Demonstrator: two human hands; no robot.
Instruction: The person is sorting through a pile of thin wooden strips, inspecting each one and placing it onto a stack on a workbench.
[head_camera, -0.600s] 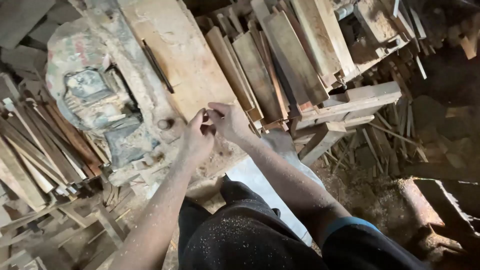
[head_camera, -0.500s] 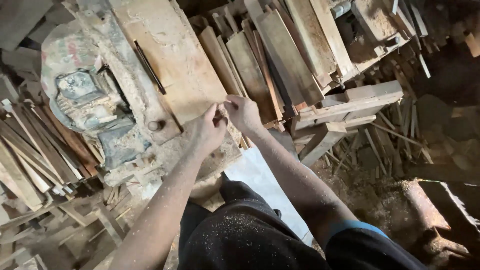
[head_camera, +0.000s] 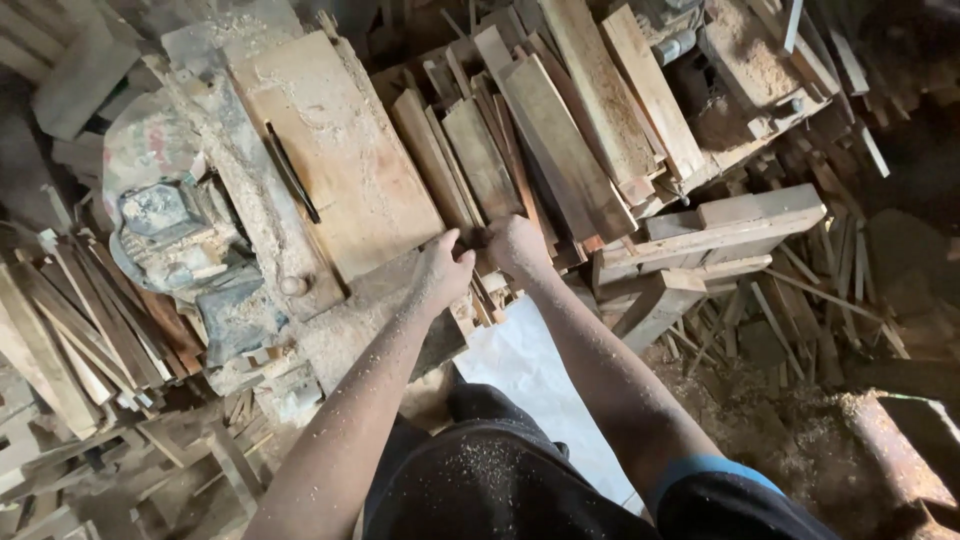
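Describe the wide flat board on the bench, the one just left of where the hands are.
The wide flat board is a pale, rough wooden slab, roughly rectangular, lying flat and running diagonally from upper left to lower right. Sawdust coats it, thickest near its far end. A thin dark strip lies on its left part. Narrower planks lie along its right edge. The left hand is at its near right corner, with the right hand just beyond; whether either touches it cannot be told.

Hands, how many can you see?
2. The left hand and the right hand meet at the near ends of the stacked planks.
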